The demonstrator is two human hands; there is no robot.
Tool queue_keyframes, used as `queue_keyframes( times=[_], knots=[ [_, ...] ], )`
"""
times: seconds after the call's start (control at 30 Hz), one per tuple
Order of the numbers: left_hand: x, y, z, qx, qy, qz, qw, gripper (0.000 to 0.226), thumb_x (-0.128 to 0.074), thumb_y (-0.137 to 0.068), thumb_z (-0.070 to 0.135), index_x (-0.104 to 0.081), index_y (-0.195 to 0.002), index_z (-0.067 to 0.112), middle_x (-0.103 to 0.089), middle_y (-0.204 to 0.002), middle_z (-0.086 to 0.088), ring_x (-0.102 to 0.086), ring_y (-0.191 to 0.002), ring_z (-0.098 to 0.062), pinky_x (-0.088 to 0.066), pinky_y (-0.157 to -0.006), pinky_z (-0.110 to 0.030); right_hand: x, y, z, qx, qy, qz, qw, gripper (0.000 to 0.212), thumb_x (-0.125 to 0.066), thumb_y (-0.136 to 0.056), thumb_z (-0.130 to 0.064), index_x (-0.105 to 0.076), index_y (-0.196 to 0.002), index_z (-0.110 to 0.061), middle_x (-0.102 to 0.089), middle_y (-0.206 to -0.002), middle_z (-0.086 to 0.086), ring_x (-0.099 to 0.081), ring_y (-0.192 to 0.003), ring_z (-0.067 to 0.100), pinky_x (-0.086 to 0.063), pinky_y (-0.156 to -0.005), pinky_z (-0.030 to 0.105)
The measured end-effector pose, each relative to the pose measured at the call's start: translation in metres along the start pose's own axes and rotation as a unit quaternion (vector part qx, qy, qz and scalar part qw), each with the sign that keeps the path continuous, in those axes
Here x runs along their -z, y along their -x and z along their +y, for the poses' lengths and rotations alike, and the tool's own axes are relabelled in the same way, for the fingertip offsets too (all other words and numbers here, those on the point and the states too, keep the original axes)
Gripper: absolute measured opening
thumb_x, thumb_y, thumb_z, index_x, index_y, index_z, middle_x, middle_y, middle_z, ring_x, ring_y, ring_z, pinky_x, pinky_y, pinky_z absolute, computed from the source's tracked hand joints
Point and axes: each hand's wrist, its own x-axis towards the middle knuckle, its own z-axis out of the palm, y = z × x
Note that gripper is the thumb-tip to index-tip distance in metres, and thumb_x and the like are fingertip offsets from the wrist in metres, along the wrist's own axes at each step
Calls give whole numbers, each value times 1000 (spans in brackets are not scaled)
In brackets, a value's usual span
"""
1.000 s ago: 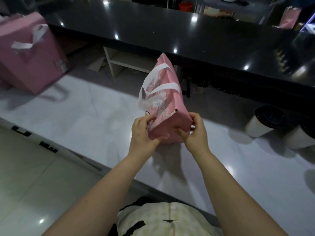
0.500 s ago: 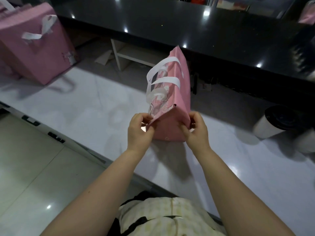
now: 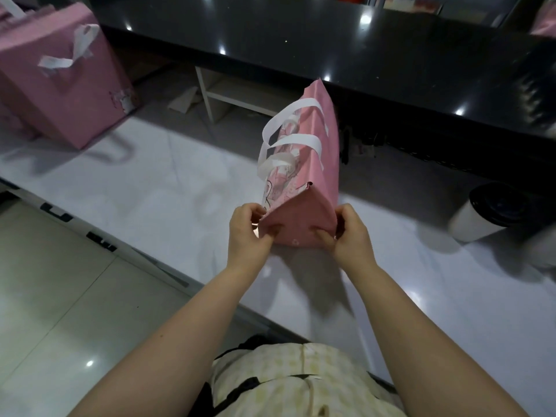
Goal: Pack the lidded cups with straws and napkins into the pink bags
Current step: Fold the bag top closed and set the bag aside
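Pulled wider, pink bag (image 3: 326, 158) shows a triangular near end.

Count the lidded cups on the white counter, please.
2. One white cup with a black lid is at the right; a second cup, blurred and cut off, is at the right edge. More may be hidden.

Pink bag (image 3: 323, 164) with white handles (image 3: 296, 141), white cup (image 3: 472, 219) with black lid (image 3: 502, 204), glossy black counter (image 3: 331, 34)
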Motion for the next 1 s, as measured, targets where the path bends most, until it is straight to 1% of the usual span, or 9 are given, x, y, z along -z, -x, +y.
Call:
queue_keyframes(
  times=[0.1,0.23,0.4,0.53,0.67,0.73,0.83,0.93,1.0],
  knots=[
    [1,5,-6,44,5,-12,999,37,-75,-77,14,-48,-85,38,-55,-90,11,-55,-76,-5,-46,-68,-16,-2,1,4,3,25,-12,1000,34,-75,-80,-37,-47,-89,-19,-57,-80,2,-53,-70,24,-47,-63,43],
    [1,-1,-7,69,2,-11,998,30,-74,-77,13,-49,-76,31,-57,-77,7,-52,-70,-11,-44,-62,-21,-9,-2,0,7,3,13,1000,25,-70,-85,-31,-52,-88,-15,-61,-84,3,-57,-75,27,-49,-68,44],
    [6,8,-16,109,-23,-45,993,30,-65,-73,2,-53,-75,29,-60,-78,6,-57,-70,-9,-47,-62,-20,-7,7,9,-19,-1,16,1000,18,-69,-85,-19,-51,-85,-15,-58,-83,5,-54,-74,26,-47,-69,45],
    [-3,15,-2,107,-46,-56,992,27,-72,-74,10,-55,-72,31,-61,-74,10,-57,-67,-7,-47,-60,-17,1,8,12,-62,-32,97,993,22,-71,-80,-18,-50,-80,-26,-57,-78,-4,-51,-68,9,-42,-61,33],
    [-31,45,23,23,-31,-242,969,32,-77,-77,18,-62,-92,42,-66,-95,19,-61,-86,2,-52,-75,-14,21,9,18,-164,-122,218,954,47,-80,-77,-20,-49,-112,-24,-55,-113,-3,-58,-89,12,-51,-75,27],
    [-38,50,26,-29,-21,-280,959,34,-78,-79,21,-67,-109,31,-66,-105,16,-61,-93,2,-51,-80,-14,33,12,19,-156,-178,248,940,40,-75,-84,-21,-48,-114,-27,-56,-115,-1,-60,-96,18,-54,-82,33],
    [-26,24,22,28,40,-107,993,26,-75,-82,10,-65,-99,26,-68,-97,8,-63,-82,0,-51,-70,-16,45,17,11,-90,-248,239,935,6,-59,-94,-28,-59,-100,-26,-64,-104,3,-63,-98,29,-55,-85,46],
    [-2,-21,13,108,98,70,987,34,-71,-83,4,-57,-110,19,-62,-109,0,-59,-91,-2,-53,-74,-25,42,17,-3,-73,-261,174,947,28,-71,-83,-40,-63,-104,-25,-68,-103,-8,-64,-98,12,-54,-81,26],
    [7,-53,9,115,97,56,987,56,-72,-83,1,-48,-130,18,-53,-126,1,-53,-108,-7,-49,-87,-22,33,15,-11,-98,-220,145,959,36,-78,-79,-29,-62,-110,-22,-68,-107,-9,-64,-98,8,-54,-80,22]
  ],
)
